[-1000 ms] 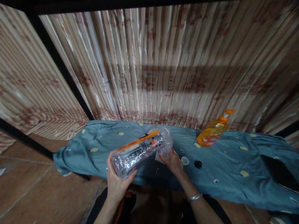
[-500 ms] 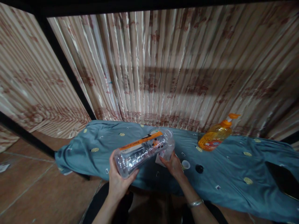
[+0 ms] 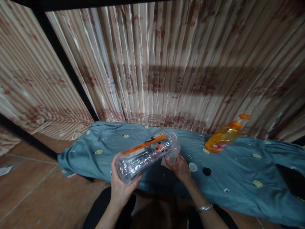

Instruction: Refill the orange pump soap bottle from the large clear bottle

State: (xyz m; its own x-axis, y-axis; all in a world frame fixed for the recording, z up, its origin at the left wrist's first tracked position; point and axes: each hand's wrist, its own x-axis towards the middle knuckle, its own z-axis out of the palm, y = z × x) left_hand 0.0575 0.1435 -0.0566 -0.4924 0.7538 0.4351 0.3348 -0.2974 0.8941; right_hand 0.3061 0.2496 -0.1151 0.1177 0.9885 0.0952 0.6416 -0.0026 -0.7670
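Observation:
My left hand (image 3: 122, 187) is wrapped round the base of a large clear plastic bottle (image 3: 143, 156) with an orange and black label. The bottle lies tilted, its neck towards the upper right. In my closed right hand (image 3: 179, 168) is a smaller clear plastic bottle (image 3: 176, 148), partly hidden by my fingers. Both bottles meet at their upper ends; whether the mouths touch, I cannot tell. Beside my right hand a white cap (image 3: 193, 167) and a black cap (image 3: 206, 171) lie on the cloth.
An orange pump bottle (image 3: 224, 136) stands at the back right of the blue-green cloth (image 3: 114, 146). A dark flat device (image 3: 290, 181) lies at the right edge. Striped curtains (image 3: 162, 63) hang behind, and a black frame post (image 3: 66, 63) rises at the left.
The view has shifted slightly, so the cloth, caps and pump bottle appear a little further right. Both hands keep their hold, with the bottles in nearly the same pose.

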